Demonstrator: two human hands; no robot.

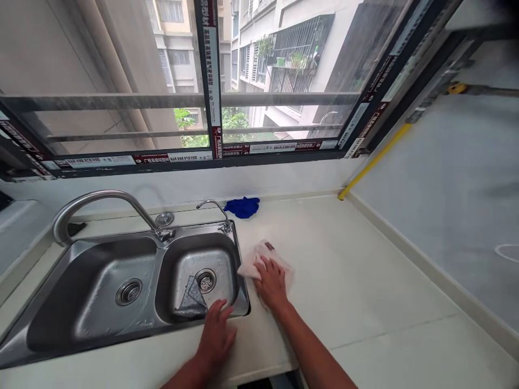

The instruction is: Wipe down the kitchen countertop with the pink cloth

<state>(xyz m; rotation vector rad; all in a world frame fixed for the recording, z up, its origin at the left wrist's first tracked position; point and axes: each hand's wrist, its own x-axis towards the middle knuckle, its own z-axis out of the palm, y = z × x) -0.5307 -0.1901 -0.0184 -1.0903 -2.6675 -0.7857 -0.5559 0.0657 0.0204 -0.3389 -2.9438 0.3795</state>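
Note:
My right hand (271, 282) presses down on a pale pink cloth (263, 253) on the white countertop, just right of the sink, with its fingers bent over the fabric. The cloth lies bunched and partly under the palm, and a small dark label shows at its top. My left hand (217, 332) rests at the front rim of the small sink basin (239, 281), fingers apart and holding nothing. Close to its fingertips, a grey patterned cloth (191, 300) lies crumpled in that basin, beside the drain (206, 280).
A large basin (97, 313) with a tall curved faucet (109, 194) lies to the left. Behind the small basin stands a thin tap (214, 204), near a dark blue cloth (243, 207). A yellow pipe (375, 159) rises along the right wall. The window (214, 81) is ahead.

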